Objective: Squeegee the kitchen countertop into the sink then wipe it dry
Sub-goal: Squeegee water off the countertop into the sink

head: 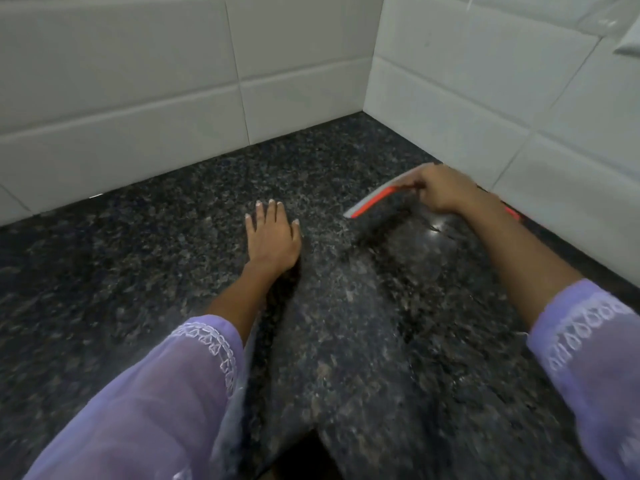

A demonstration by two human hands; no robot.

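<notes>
A dark speckled granite countertop fills the view and runs into a tiled corner. My right hand grips a squeegee with a grey and orange-red blade, held low on the counter near the right wall. The blade slants from upper right to lower left, and part of it is blurred. My left hand lies flat on the counter with fingers spread, to the left of the squeegee and apart from it. Both arms wear lilac sleeves. No sink is in view.
White tiled walls close the counter at the back and on the right, meeting in a corner at the upper middle. A glossy wet patch shines just below my right hand.
</notes>
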